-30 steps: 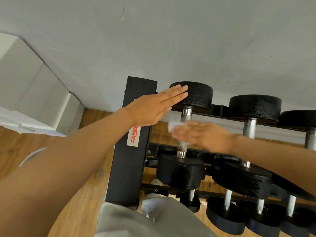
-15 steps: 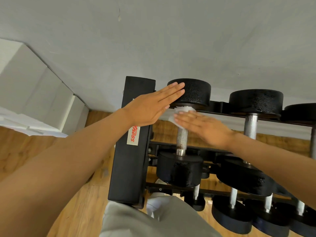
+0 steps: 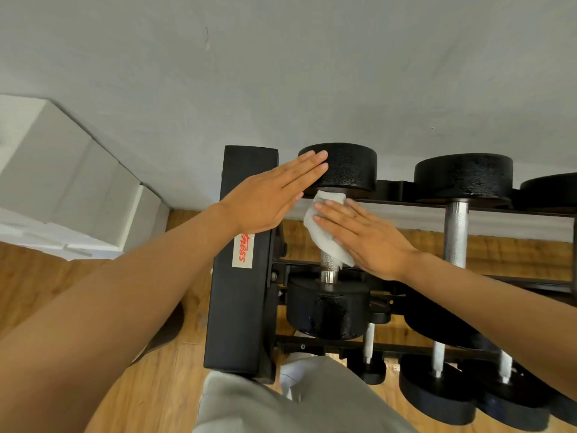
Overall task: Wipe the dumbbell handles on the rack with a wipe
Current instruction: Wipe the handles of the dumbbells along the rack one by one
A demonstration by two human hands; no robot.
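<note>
Grey wall behind, wooden floor below, black rack (image 3: 242, 276) against the wall. Leftmost top-tier dumbbell (image 3: 340, 170) lay directly ahead of both hands, its handle (image 3: 328, 270) running away from the viewer, wall-end to near-end. Right hand (image 3: 365, 235) nearer: flat, fingers straight, pressing one white wipe (image 3: 327, 242) onto that handle. Left hand (image 3: 271, 201) spread flat against the far weight head. Counted: top tier two dumbbells plainly, possibly a third at the edge; lower tier about three, partly hidden.
</note>
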